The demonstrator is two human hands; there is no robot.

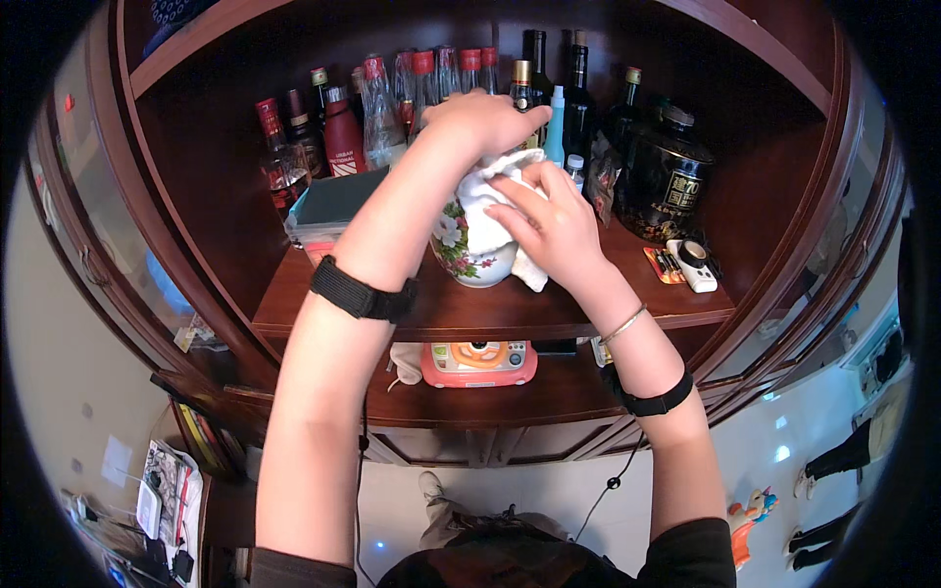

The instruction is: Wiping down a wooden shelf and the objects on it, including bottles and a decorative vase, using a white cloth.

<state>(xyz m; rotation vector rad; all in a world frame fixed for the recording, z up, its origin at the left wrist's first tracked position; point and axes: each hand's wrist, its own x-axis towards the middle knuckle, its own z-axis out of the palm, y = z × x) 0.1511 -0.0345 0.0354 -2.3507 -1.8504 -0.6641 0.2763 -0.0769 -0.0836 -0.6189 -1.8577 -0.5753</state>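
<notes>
A white porcelain vase or jar [476, 264] with painted flowers stands near the front of the dark wooden cabinet shelf [412, 312]. My right hand [551, 220] presses a white cloth [485, 220] against its upper side, fingers bent over the fabric. Above it, my left hand [485, 121] reaches over the top of the vessel, palm down with the thumb stretched to the right; what its fingers touch is hidden behind the hand. The cloth's lower end hangs at the vessel's right side. The vessel's mouth is covered from view.
Behind stand several glass bottles [381, 117] and a light blue spray bottle [556, 121]. A lidded plastic box [342, 198] is left, a large black jar [662, 176] right, near batteries [664, 265] and a white device [695, 264]. A pink toy steering wheel [479, 376] sits below.
</notes>
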